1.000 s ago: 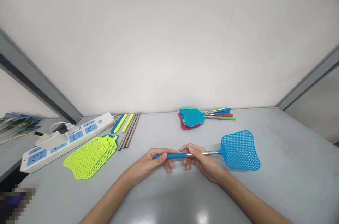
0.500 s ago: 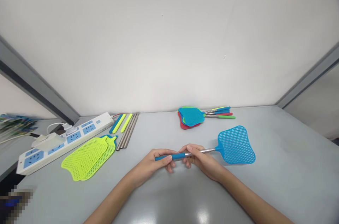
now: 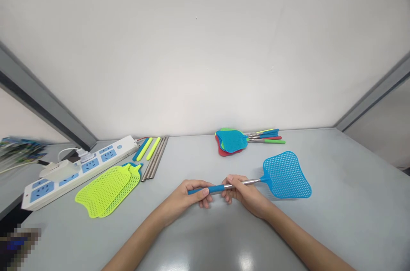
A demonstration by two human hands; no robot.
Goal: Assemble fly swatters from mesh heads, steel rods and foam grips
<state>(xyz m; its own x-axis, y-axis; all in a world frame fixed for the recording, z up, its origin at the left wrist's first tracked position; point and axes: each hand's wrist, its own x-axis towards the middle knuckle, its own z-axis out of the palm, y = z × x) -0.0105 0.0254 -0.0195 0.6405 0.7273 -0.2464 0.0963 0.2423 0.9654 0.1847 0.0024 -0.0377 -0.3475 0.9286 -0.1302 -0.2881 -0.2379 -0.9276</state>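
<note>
A blue fly swatter [image 3: 286, 175] with a metal shaft lies crosswise in both hands, its mesh head to the right. My left hand [image 3: 195, 196] is closed on the blue grip, thumb on top. Farther along, my right hand [image 3: 241, 194] pinches the metal shaft between thumb and fingers. Behind the hands, near the wall, lies a pile of fly swatters [image 3: 233, 140] in blue, red and green, handles pointing right.
At left are yellow mesh swatter heads [image 3: 104, 187] with a blue one beneath, metal rods [image 3: 154, 162], yellow and blue grips [image 3: 144, 149], and a white power strip [image 3: 99, 162] with plugs. A white wall [image 3: 205, 48] closes off the back of the grey table [image 3: 205, 241].
My right hand has shifted very slightly right along the shaft, away from the grip. The swatter head has tilted a little; the left hand is nearly still.
</note>
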